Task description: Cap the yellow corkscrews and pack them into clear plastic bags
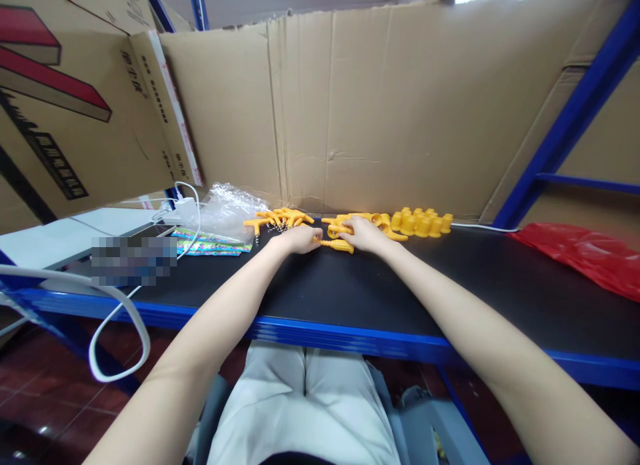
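My left hand [303, 239] is closed, its fingertips around a small yellow piece that barely shows. Beside it is a pile of yellow T-shaped handles [285, 216] with metal spiral screws, like corkscrews. My right hand [365, 234] reaches into a group of yellow plastic parts [380, 220], fingers bent over them; whether it grips one I cannot make out. Between the hands, a long yellow plastic piece [339, 245] lies near the table surface, its thin end pointing at my left hand. Several yellow cup-shaped pieces [423, 222] stand in rows right of my right hand.
A clear plastic bag [225, 208] lies on colourful packets [215, 244] at left, near a white charger and cables [187, 210]. Red plastic [585, 255] lies at right. Cardboard [400, 112] walls the back; a blue metal edge [340, 335] runs along the black tabletop's [350, 292] front.
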The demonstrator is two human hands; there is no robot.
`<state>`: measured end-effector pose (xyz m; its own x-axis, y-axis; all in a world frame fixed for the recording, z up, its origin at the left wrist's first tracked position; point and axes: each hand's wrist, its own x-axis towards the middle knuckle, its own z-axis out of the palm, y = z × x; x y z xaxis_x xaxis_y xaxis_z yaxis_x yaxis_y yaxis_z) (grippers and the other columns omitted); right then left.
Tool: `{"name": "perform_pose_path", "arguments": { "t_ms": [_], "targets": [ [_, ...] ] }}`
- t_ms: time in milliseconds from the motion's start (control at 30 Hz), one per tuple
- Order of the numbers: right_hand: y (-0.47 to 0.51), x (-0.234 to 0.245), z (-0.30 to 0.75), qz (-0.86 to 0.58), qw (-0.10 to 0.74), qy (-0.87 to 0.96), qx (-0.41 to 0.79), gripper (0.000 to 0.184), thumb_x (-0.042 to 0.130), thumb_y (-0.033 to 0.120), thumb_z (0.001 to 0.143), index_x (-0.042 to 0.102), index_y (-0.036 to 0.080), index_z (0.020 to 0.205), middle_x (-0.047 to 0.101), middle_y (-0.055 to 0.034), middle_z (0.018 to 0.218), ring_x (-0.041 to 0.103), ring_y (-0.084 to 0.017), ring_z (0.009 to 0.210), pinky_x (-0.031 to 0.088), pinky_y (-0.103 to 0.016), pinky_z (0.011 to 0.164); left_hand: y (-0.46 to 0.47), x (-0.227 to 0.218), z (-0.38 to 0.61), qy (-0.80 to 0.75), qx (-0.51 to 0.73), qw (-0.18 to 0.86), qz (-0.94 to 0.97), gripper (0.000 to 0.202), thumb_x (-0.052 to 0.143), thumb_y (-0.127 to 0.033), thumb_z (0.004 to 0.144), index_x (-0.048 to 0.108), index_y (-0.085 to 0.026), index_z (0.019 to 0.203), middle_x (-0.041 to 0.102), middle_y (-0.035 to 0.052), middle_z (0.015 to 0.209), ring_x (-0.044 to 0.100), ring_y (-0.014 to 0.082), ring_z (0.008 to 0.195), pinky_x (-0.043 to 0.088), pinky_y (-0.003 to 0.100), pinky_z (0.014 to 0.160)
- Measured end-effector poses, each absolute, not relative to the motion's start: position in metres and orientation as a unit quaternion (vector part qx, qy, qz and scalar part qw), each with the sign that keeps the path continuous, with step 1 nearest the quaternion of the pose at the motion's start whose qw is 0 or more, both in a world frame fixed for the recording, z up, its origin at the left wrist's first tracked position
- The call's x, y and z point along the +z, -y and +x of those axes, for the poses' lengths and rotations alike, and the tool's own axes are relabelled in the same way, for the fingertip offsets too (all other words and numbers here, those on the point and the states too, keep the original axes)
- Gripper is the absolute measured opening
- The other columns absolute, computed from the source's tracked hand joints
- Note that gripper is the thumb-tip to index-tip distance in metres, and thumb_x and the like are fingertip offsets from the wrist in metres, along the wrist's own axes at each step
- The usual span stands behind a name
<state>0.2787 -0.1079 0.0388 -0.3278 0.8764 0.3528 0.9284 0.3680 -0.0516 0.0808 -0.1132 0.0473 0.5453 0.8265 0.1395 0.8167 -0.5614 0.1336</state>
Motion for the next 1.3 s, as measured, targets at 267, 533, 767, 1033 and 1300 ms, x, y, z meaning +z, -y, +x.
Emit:
{"name": "perform_pose_path", "arguments": {
  "t_ms": [267,533,767,1033,1300],
  "targets": [
    [0.125,0.060,0.271,-0.539,0.199,0.813,-0.095,0.035,0.031,0.022,0.087,0.066,0.019,0.092,0.065,-0.0079,0.105,0.055,-0.026,0.099,0.034,-0.040,0.083,0.118,0.059,0.075,-0.402,0.205,-0.010,0.893,0.020,0.048,-0.029,0.080,0.057,-0.020,0.095,0.062,0.0050,0.086,0.059,0.0196,0.081,0.043,0.029,0.075],
    [0.131,0.066,0.272,-0.487,0.099,0.857,-0.134,0.032,0.033,0.037,0.091,0.058,0.018,0.093,0.066,-0.0107,0.094,0.059,-0.025,0.084,0.033,-0.036,0.076,0.121,0.061,0.076,-0.463,0.211,-0.089,0.857,0.025,0.047,-0.033,0.083,0.054,-0.023,0.104,0.061,0.0065,0.099,0.057,0.0223,0.093,0.042,0.033,0.082],
    [0.134,0.068,0.267,-0.463,0.123,0.838,-0.262,0.018,0.040,0.020,0.087,0.054,0.014,0.097,0.065,-0.0125,0.089,0.056,-0.025,0.086,0.023,-0.046,0.088,0.116,0.060,0.078,-0.468,0.238,0.005,0.851,0.025,0.051,-0.035,0.078,0.057,-0.018,0.095,0.064,0.0046,0.080,0.059,0.0183,0.074,0.042,0.027,0.067],
    [0.123,0.059,0.276,-0.410,0.140,0.850,-0.300,0.019,0.039,0.017,0.087,0.053,0.014,0.100,0.062,-0.0107,0.093,0.052,-0.024,0.089,0.025,-0.042,0.086,0.113,0.059,0.076,-0.477,0.241,0.069,0.842,0.026,0.050,-0.037,0.076,0.058,-0.017,0.090,0.064,0.0023,0.072,0.056,0.0147,0.063,0.038,0.023,0.057],
    [0.124,0.058,0.272,-0.427,0.111,0.845,-0.302,0.019,0.039,0.009,0.086,0.055,0.015,0.095,0.061,-0.0094,0.093,0.051,-0.023,0.090,0.025,-0.042,0.084,0.109,0.055,0.073,-0.496,0.237,0.010,0.836,0.029,0.053,-0.036,0.074,0.060,-0.017,0.096,0.065,0.0048,0.081,0.057,0.0176,0.073,0.039,0.025,0.063]
  ]
}}
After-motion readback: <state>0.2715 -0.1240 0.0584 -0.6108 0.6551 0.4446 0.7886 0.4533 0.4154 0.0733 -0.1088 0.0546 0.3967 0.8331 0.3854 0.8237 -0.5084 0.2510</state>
